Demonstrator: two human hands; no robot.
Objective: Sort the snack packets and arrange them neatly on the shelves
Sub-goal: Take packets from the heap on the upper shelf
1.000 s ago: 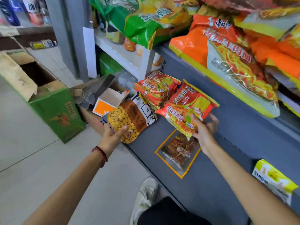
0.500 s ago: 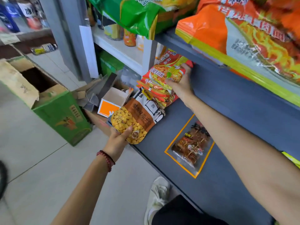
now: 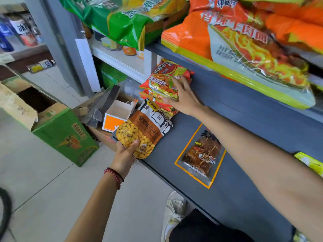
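The person's right hand (image 3: 183,96) lies spread, palm down, on the top packet of a stack of red noodle packets (image 3: 164,84) at the left end of the dark grey shelf (image 3: 244,198); the fingers press on the wrapper, and whether they actually clasp it cannot be told. The left hand (image 3: 125,157) grasps the near corner of a brown seed packet (image 3: 143,133), thumb on its printed face over the picture of yellow kernels, the rest of the packet lying on the shelf's front left corner just beside the noodle stack and touching it. A clear packet with an orange border (image 3: 201,156), holding dark reddish pieces, lies flat and alone farther right on the same shelf, beneath the right forearm. A yellow packet (image 3: 311,163) shows at the right edge. On the shelf above rest a large orange noodle multipack (image 3: 236,42) and a green multipack (image 3: 125,20). On the tiled floor to the left stands an open green carton (image 3: 57,130), with a small white and orange box (image 3: 117,117) near it.
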